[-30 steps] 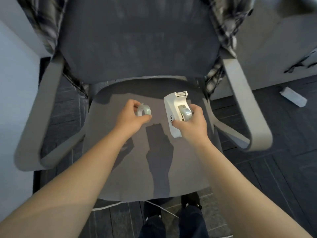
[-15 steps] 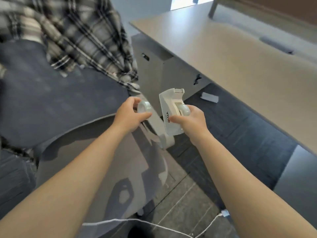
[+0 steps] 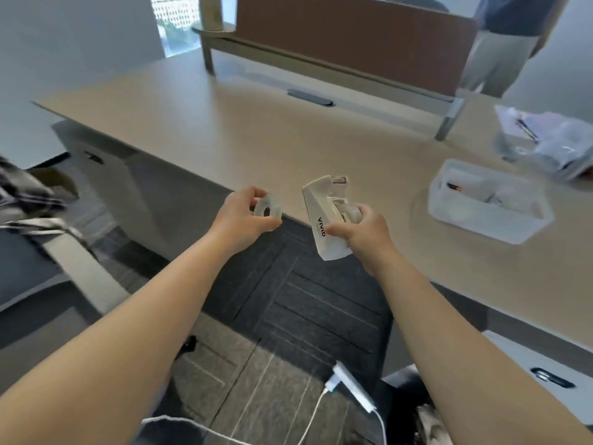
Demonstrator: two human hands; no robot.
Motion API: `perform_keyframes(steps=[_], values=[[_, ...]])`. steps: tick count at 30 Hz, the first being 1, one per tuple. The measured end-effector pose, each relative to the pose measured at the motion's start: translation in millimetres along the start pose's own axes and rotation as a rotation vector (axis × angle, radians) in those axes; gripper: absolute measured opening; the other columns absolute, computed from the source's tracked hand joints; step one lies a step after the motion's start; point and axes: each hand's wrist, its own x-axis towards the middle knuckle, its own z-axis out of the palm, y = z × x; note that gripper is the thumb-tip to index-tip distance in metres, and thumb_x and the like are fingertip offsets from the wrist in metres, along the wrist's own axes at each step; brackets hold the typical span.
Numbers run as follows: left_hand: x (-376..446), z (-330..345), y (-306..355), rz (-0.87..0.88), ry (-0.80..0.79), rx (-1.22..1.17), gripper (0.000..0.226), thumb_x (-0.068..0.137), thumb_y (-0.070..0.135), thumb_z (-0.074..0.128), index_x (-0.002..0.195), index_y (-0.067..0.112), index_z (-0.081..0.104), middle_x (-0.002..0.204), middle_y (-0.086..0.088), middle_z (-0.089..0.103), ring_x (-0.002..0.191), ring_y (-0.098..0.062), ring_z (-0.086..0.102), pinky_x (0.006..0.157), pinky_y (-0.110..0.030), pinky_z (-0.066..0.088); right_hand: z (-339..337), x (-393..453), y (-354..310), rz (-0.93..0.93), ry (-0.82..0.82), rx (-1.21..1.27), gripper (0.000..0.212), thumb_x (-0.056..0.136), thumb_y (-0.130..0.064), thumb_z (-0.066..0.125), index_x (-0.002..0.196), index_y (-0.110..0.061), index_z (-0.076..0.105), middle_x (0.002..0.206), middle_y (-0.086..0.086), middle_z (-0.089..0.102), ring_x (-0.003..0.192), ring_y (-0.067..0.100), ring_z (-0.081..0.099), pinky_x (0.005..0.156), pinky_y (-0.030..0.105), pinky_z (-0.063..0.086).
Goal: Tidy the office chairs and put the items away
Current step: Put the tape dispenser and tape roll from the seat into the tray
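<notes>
Down by my feet there's a white cable (image 3: 316, 409) on the floor. A second ago both hands were over the chair seat; now I've swung round toward the desk, and the chair (image 3: 80, 271) sits off to the left. Left hand (image 3: 239, 220) is pinching a clear tape roll (image 3: 268, 207), right hand (image 3: 362, 236) is curled round a white tape dispenser (image 3: 325, 216), both held in the air at the surface (image 3: 256, 133) edge. So the items are off the chair, just not put away yet. The white bin (image 3: 487, 202) further right on the surface looks like the likely drop spot. A person (image 3: 503, 43) stands beyond.
</notes>
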Motion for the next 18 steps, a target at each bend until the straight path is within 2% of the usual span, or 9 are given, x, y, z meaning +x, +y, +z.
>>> perform_keyframes(steps=[3,6,10,14,18], values=[[8,64,42,0.017,-0.057,0.022,0.052,0.080,0.019,0.066,0.126,0.014,0.044,0.110,-0.002,0.050,0.098,-0.019,0.050,0.079,-0.031,0.041,-75,12,10,0.002,0.055,0.022,0.041,0.073,-0.004,0.068,0.111,-0.005,0.050,0.101,0.009,0.055,0.091,0.025,0.054,0.067,0.029,0.046],[19,123,82,0.024,-0.113,0.045,0.054,0.079,0.024,0.067,0.127,0.014,0.046,0.120,-0.008,0.055,0.103,-0.025,0.053,0.085,-0.037,0.044,-147,25,19,0.012,0.121,0.063,0.053,0.073,-0.003,0.068,0.122,-0.001,0.047,0.108,0.013,0.057,0.092,0.026,0.054,0.062,0.026,0.043],[39,185,129,0.041,-0.176,0.066,0.056,0.079,0.030,0.066,0.129,0.017,0.045,0.127,-0.010,0.055,0.110,-0.028,0.054,0.089,-0.038,0.044,-231,44,27,0.006,0.206,0.091,0.053,0.072,-0.002,0.068,0.122,0.000,0.049,0.110,0.014,0.058,0.092,0.025,0.053,0.064,0.027,0.042],[63,232,163,0.062,-0.220,0.069,0.058,0.080,0.028,0.066,0.132,0.013,0.043,0.130,-0.011,0.052,0.115,-0.028,0.051,0.084,-0.031,0.039,-285,63,35,0.017,0.309,0.079,0.044,0.071,-0.001,0.068,0.113,0.003,0.055,0.097,0.012,0.058,0.088,0.025,0.054,0.074,0.031,0.042],[93,264,188,0.118,-0.257,0.080,0.054,0.080,0.023,0.067,0.128,0.010,0.048,0.130,-0.017,0.051,0.116,-0.032,0.050,0.095,-0.039,0.041,-319,87,40,0.043,0.440,0.077,0.044,0.069,-0.001,0.069,0.110,0.006,0.057,0.095,0.011,0.058,0.084,0.024,0.055,0.075,0.033,0.044]])
